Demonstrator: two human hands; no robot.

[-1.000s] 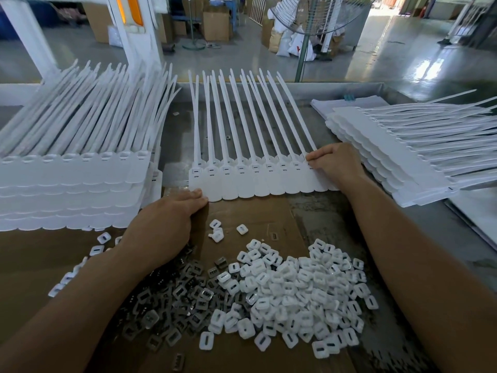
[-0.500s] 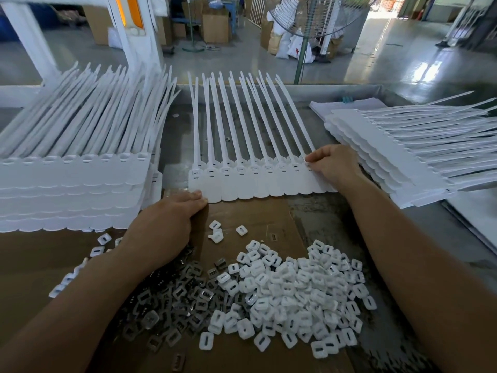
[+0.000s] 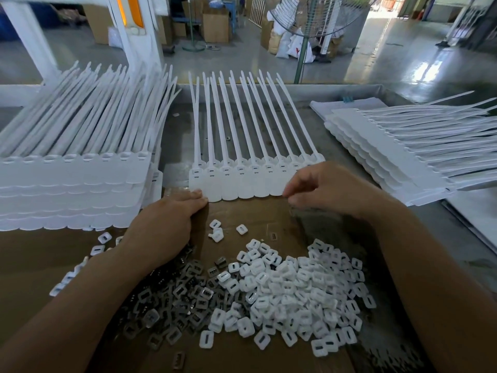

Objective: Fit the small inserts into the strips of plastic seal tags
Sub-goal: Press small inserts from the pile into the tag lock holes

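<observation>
We had one strip of seal tags point(image 3: 242, 181) lying flat at the middle of the counter point(image 3: 419, 246), its tag heads toward the near edge and its long tails fanned toward the far edge. Our left hand point(image 3: 164, 224) lay palm down with its fingers straight, their tips touching the strip's near left corner. Our right hand point(image 3: 330, 192) was at the strip's near right corner with its fingers curled; we could not tell whether they pinched the strip or only touched it. A sheet of cardboard point(image 3: 35, 259) covered the near side of the counter, and on it lay a heap of white inserts point(image 3: 290, 292) with a heap of dark metal inserts point(image 3: 172, 300) just to its left. A tall stack of strips point(image 3: 70, 189) stood along the left edge, and a fanned stack of strips point(image 3: 390, 157) lay toward the right edge.
</observation>
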